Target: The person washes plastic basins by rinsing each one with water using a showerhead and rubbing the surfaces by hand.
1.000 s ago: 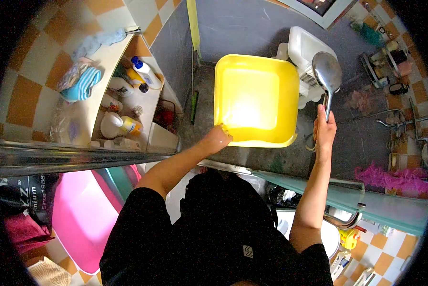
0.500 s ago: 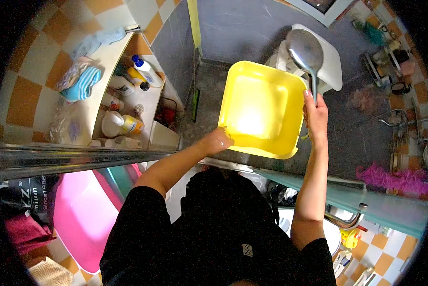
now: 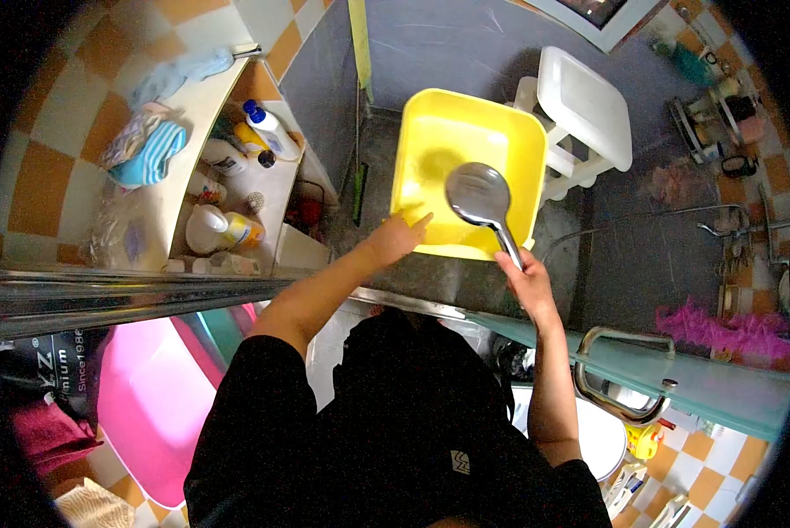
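A square yellow plastic basin [image 3: 522, 145] is in front of me above the grey shower floor. At its near left corner, my left hand [image 3: 399, 239] is closed on the rim, with some fingers showing over the inside. My right hand [image 3: 529, 286] is wrapped round the handle of a chrome shower head [image 3: 477, 194]. The head's round part is over the near right part of the basin and casts a shadow inside. From the handle a hose [image 3: 628, 218] runs right towards the wall tap [image 3: 731, 229].
A white plastic stool [image 3: 586, 101] stands behind the basin on the right. On the left, a shelf unit [image 3: 210, 132] holds several bottles and cloths. Near me are a glass door with a metal handle [image 3: 624, 409] and a pink tub [image 3: 153, 405].
My right hand has brought the shower head left and down, from beside the stool to over the basin. The basin has shifted slightly left and away, with my left hand staying at its corner.
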Demonstrator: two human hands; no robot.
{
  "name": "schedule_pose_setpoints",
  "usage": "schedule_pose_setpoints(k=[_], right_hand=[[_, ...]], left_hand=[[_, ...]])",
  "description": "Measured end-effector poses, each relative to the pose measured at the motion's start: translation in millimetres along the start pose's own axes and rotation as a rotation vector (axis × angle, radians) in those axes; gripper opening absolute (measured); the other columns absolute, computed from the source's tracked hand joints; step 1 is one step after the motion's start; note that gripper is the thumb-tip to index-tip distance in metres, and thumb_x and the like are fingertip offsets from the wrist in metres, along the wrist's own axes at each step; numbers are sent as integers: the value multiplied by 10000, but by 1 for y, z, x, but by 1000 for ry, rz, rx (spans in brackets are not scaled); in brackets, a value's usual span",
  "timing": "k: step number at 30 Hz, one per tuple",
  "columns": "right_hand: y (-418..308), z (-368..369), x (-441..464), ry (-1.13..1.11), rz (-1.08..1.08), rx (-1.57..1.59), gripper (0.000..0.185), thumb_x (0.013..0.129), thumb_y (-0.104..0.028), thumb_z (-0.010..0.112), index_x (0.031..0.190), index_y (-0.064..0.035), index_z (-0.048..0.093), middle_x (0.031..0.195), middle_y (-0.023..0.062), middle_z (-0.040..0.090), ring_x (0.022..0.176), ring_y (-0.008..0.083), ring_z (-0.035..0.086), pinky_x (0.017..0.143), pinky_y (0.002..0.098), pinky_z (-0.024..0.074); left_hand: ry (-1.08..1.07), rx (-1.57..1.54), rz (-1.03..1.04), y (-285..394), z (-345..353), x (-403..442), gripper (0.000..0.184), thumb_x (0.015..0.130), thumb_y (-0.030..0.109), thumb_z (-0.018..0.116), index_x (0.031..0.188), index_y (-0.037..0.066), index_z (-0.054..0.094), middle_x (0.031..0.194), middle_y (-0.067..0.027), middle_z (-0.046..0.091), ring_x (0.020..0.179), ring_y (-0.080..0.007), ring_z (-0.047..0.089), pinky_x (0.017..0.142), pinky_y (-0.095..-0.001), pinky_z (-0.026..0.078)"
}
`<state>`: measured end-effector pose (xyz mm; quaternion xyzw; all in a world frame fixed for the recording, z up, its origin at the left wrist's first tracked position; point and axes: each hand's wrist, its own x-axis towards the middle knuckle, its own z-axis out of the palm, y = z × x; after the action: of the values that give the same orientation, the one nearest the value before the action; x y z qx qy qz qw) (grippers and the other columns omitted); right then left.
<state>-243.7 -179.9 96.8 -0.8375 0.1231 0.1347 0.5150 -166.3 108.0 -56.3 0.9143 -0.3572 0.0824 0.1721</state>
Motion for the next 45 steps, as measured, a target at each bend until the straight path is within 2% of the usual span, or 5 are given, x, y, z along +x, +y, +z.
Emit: schedule_pose_setpoints(k=[4, 11, 17, 28, 45], right_hand=[[21, -21, 15, 317, -26, -1, 348, 920, -421, 703, 860, -78, 687, 645, -70, 497, 607, 62, 424, 540, 261, 343], [-2, -53, 52, 535, -126, 346, 344, 945, -419, 666, 763, -144, 569, 552, -83, 441, 454, 31, 377, 420, 237, 272], [-59, -93, 73, 787, -243, 379, 374, 963, -435, 628, 767, -145, 496, 553, -60, 436, 404, 48, 374, 364, 240, 274], [-133, -159, 72, 855, -457, 618, 387, 975, -468, 590, 805, -149, 449, 580, -42, 385, 444, 76, 345, 406, 261, 255], [-89, -110, 39, 785, -418, 574, 366, 1006, -424, 551, 783, -144, 473, 567, -28, 411, 425, 91, 395, 396, 239, 325]], left_hand=[[-45, 184, 41, -23, -11, -3, 539, 905, 170, 545, 1404, -18, 462, 1213, -266, 622, 1035, -382, 649, 876, -453, 544], [-296, 306, 221, -53, -7, -7, 122, 741, 117, 606, 685, 45, 686, 679, -167, 668, 752, -369, 695, 716, -498, 544], [-600, 75, 23, -37, -54, 20, 253, 795, 237, 662, 944, 36, 697, 863, -169, 709, 837, -351, 698, 733, -477, 529], [463, -2053, -958, -24, -60, -19, 437, 953, 270, 658, 1319, 61, 540, 1262, -78, 624, 1140, -217, 610, 946, -368, 492], [1076, -2377, -715, 33, -56, -46, 432, 963, 293, 617, 1328, 78, 537, 1265, -63, 618, 1190, -246, 571, 1042, -416, 432]])
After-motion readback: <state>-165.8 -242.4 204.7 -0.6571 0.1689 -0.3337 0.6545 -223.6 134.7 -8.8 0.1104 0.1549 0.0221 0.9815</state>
